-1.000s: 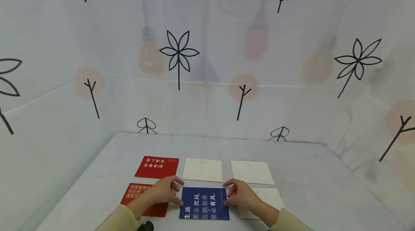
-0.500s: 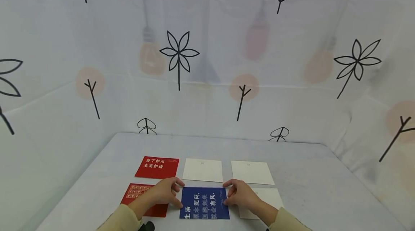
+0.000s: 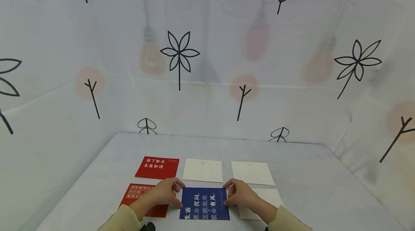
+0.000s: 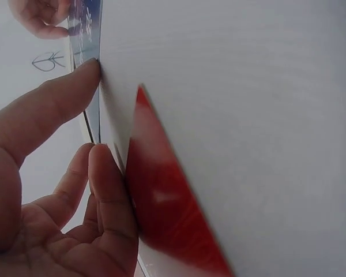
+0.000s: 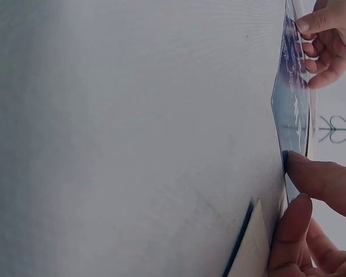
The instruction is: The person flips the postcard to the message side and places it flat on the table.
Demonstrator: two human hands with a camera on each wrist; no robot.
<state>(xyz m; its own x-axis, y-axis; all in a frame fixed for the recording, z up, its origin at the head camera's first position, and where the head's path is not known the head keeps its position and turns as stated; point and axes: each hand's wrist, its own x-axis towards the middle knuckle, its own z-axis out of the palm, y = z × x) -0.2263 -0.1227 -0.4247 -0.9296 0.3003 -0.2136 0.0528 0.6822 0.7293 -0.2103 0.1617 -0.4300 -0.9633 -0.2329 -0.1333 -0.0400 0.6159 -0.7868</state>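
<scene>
A blue card [image 3: 204, 204] printed with white characters lies on the table between my hands in the head view. At its left side my left hand [image 3: 164, 192] touches the edge, thumb low and index finger near the far corner, with a gap between them. My right hand [image 3: 241, 194] mirrors this on the card's right edge. Under the left hand and forearm is a red card [image 3: 158, 210], partly hidden; it also shows in the left wrist view, below the fingers. A white card [image 3: 271, 198] lies partly covered by the right hand and forearm.
Behind the hands, a red card with white characters [image 3: 157, 168], a white card [image 3: 202, 170] and another white card [image 3: 253, 172] form a row. The pale table [image 3: 301, 173] meets a patterned cloth backdrop [image 3: 207, 108] at its far edge.
Almost nothing differs. Both hands stay at the blue card's side edges, with only a slight shift of the left hand; the other cards keep their places.
</scene>
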